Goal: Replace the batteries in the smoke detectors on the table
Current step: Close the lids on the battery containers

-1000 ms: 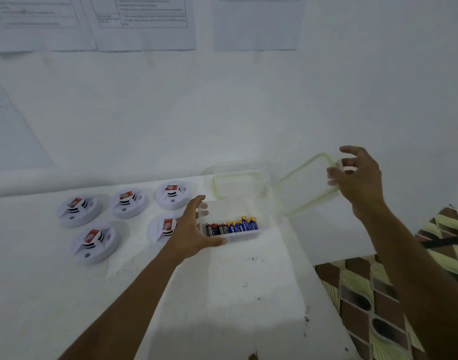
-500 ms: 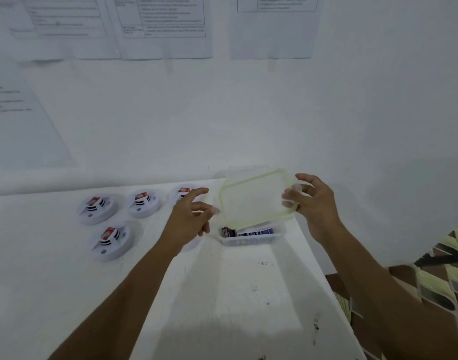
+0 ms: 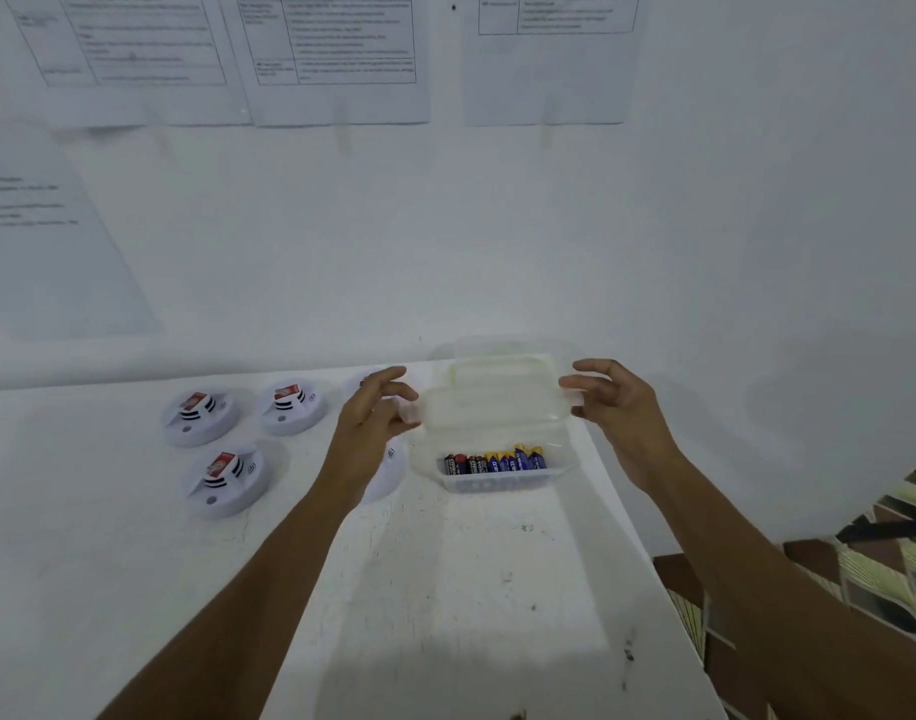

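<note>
A clear plastic box (image 3: 497,483) stands on the white table (image 3: 445,589) with several AA batteries (image 3: 494,460) in a row inside. Just above it hangs the translucent lid (image 3: 497,407), lying flat. My left hand (image 3: 375,413) pinches its left edge and my right hand (image 3: 619,407) pinches its right edge. Three white round smoke detectors (image 3: 201,415) (image 3: 292,405) (image 3: 227,480) lie to the left with red-labelled batteries showing. A further detector (image 3: 390,478) is partly hidden behind my left wrist.
A second clear container with a yellowish rim (image 3: 497,365) stands behind the box by the white wall. The table's right edge runs just right of the box, with a patterned floor (image 3: 887,589) below. Printed sheets (image 3: 336,54) hang on the wall.
My right hand carried the lid from the right to above the battery box. My left hand let go of the box and took the lid's left edge.
</note>
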